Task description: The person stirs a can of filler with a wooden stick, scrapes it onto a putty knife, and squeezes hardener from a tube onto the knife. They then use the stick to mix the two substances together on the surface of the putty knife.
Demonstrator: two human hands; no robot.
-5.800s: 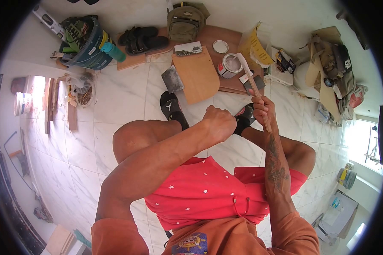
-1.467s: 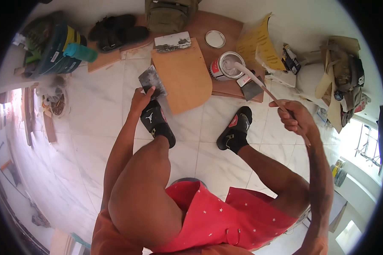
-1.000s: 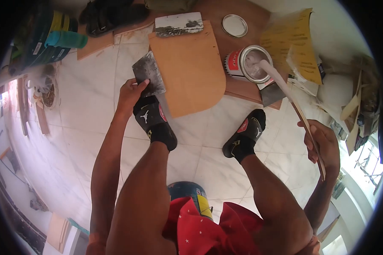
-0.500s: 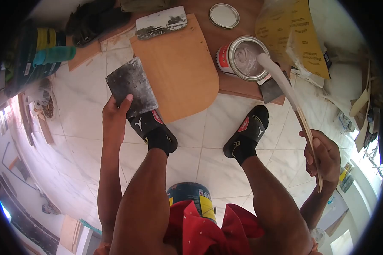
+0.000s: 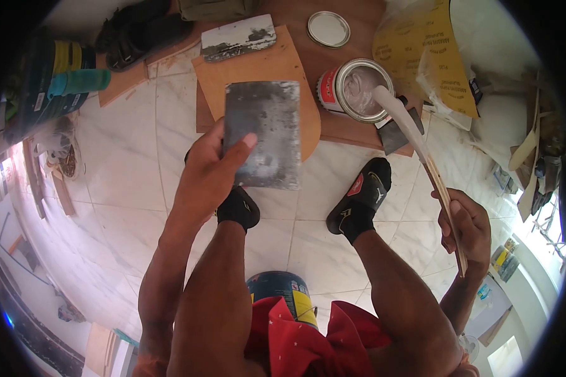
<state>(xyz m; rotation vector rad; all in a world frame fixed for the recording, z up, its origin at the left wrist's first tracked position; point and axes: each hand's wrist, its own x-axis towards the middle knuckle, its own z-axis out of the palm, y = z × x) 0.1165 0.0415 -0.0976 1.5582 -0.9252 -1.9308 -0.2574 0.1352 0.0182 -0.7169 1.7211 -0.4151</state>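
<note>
My left hand (image 5: 210, 166) grips a dark, flat, roughly square metal plate (image 5: 264, 135) with a worn, pale-smeared edge, thumb on its face. The plate is raised in front of a wooden board (image 5: 267, 69) and hides part of it. In my right hand (image 5: 465, 226) is a wooden stir stick (image 5: 443, 188), its upper end thickly coated with pale grey paste (image 5: 399, 113). That coated end reaches up beside the rim of an open can (image 5: 365, 91) holding similar paste. My right fingers are closed round the stick's lower part.
A can lid (image 5: 328, 29) and a paste-smeared white plate (image 5: 239, 38) lie at the back. Yellow abrasive paper (image 5: 421, 56) stands behind the can, with a dark flat piece (image 5: 399, 132) beside it. A bucket (image 5: 283, 289) is between my legs; a teal bottle (image 5: 78, 81) lies left.
My left hand has moved right and turned the metal plate more upright, nearer the camera. My right hand and the stir stick have shifted slightly left.
</note>
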